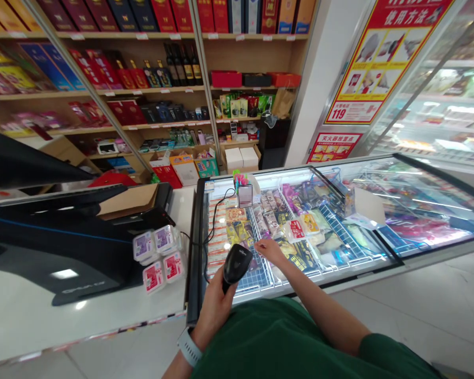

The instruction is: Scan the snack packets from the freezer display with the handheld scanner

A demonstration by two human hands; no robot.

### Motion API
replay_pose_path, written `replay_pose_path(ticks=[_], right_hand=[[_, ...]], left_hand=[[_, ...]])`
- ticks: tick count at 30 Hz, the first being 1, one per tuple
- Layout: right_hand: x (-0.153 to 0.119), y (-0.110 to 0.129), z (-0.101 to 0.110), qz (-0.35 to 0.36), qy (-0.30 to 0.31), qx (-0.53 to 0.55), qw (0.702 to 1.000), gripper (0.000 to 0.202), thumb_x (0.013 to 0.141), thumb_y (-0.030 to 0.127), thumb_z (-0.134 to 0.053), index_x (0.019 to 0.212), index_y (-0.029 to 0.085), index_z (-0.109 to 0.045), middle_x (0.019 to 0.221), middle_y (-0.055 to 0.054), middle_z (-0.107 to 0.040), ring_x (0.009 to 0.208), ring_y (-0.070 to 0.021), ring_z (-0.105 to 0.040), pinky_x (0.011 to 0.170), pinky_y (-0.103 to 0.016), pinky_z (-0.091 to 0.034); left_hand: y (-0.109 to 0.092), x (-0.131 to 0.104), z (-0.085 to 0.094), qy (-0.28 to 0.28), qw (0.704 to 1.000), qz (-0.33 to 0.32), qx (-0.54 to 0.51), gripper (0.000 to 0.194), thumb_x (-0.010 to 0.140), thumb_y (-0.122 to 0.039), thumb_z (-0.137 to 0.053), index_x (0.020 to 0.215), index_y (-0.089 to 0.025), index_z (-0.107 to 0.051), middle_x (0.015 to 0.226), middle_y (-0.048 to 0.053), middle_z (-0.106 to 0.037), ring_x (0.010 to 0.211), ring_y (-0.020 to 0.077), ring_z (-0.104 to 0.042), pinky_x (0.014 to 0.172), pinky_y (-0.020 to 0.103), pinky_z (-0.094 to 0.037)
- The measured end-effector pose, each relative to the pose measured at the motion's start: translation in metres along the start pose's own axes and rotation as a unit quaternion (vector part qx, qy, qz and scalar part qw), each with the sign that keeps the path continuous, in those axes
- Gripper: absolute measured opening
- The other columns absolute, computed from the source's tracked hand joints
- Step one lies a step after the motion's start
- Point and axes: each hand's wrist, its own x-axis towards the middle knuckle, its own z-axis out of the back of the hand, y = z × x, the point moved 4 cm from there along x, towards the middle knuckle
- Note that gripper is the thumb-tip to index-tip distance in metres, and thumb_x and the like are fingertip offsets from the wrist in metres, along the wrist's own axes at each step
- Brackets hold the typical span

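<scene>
Head view, left hand (217, 299) gripping black scanner (237, 263), freezer (286, 281) beside

"What's around the white pillar (314, 68)?"

"Just right of it, a large red-and-yellow poster (375, 63) marked 119; below that, a smaller red sign (334, 147); farther right, a brightly lit display of packaged goods (446, 105)."

"And left of it?"

"Wooden shelves (150, 91); up top, tall boxes in red, blue and orange; farther left of the pillar, dark bottles (184, 66) with gold labels, standing upright; nearer to it, a brown paper bag (283, 102)."

"Anything lower down?"

"A black cabinet (274, 139) just beside the pillar; left of that, white boxes (240, 157) side by side; then a green carton (206, 163) and an orange-and-white one (184, 167)."
</scene>
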Motion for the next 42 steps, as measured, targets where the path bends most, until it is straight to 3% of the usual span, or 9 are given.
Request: replay_pose_path(ticks=[9,16,19,22,28,36,42], right_hand=[[-0.012,-0.044,0.049,-0.063,-0.091,-0.082,0.991,0.027,0.090,0.027,-0.049,0.101,0.020,-0.072,0.099,-0.005,-0.074,0.090,-0.0187,-0.067,0.081,-0.026,-0.046],[-0.016,-0.063,0.058,-0.069,-0.116,-0.181,0.974,0.031,0.092,0.026,-0.046,0.110,0.015,-0.067,0.114,-0.013,-0.068,0.109,-0.0225,-0.059,0.099,-0.031,-0.040],[-0.017,-0.063,0.060,-0.059,-0.146,-0.242,0.957,0.037,0.089,0.025,-0.049,0.120,0.011,-0.061,0.129,-0.018,-0.058,0.125,-0.0280,-0.047,0.109,-0.040,-0.030],[-0.018,-0.066,0.061,-0.085,-0.190,-0.283,0.936,0.053,0.085,0.027,-0.053,0.134,0.006,-0.049,0.148,-0.022,-0.039,0.139,-0.0348,-0.028,0.114,-0.050,-0.018],[-0.019,-0.079,0.056,-0.118,-0.218,-0.313,0.917,0.065,0.085,0.034,-0.055,0.139,0.000,-0.042,0.155,-0.027,-0.022,0.146,-0.0387,-0.008,0.115,-0.055,-0.008],[-0.021,-0.083,0.046,-0.118,-0.189,-0.313,0.923,0.064,0.083,0.028,-0.052,0.140,-0.001,-0.041,0.153,-0.028,-0.026,0.144,-0.0405,-0.016,0.112,-0.059,-0.014],[-0.022,-0.083,0.051,-0.148,-0.165,-0.302,0.927,0.058,0.084,0.026,-0.051,0.139,0.008,-0.044,0.147,-0.025,-0.039,0.126,-0.0395,-0.043,0.097,-0.051,-0.038]], left_hand=[[-0.001,0.005,-0.007,0.016,1.000,-0.002,0.009,0.043,0.088,-0.033,-0.054,0.127,-0.016,-0.053,0.119,0.012,-0.066,0.111,0.0268,-0.062,0.096,0.038,-0.047],[-0.004,0.009,-0.009,0.018,1.000,-0.002,0.007,0.043,0.087,-0.033,-0.054,0.127,-0.016,-0.054,0.119,0.012,-0.066,0.113,0.0275,-0.061,0.098,0.040,-0.047],[-0.002,0.008,-0.009,0.019,1.000,-0.002,0.001,0.044,0.087,-0.033,-0.055,0.127,-0.016,-0.053,0.121,0.013,-0.065,0.115,0.0280,-0.060,0.100,0.041,-0.045],[0.002,0.008,-0.009,0.016,1.000,0.001,-0.008,0.047,0.086,-0.034,-0.056,0.129,-0.016,-0.052,0.122,0.012,-0.065,0.116,0.0287,-0.060,0.101,0.042,-0.045],[0.001,0.007,-0.006,0.011,1.000,0.000,-0.004,0.046,0.086,-0.033,-0.055,0.128,-0.016,-0.053,0.121,0.013,-0.065,0.115,0.0291,-0.060,0.101,0.044,-0.045],[-0.002,0.007,-0.005,0.014,1.000,-0.001,-0.011,0.042,0.087,-0.031,-0.055,0.127,-0.016,-0.053,0.121,0.013,-0.065,0.114,0.0276,-0.060,0.101,0.043,-0.045],[-0.002,0.007,-0.005,0.006,1.000,0.003,-0.013,0.045,0.085,-0.032,-0.057,0.127,-0.015,-0.054,0.121,0.013,-0.066,0.115,0.0289,-0.060,0.100,0.043,-0.045]])
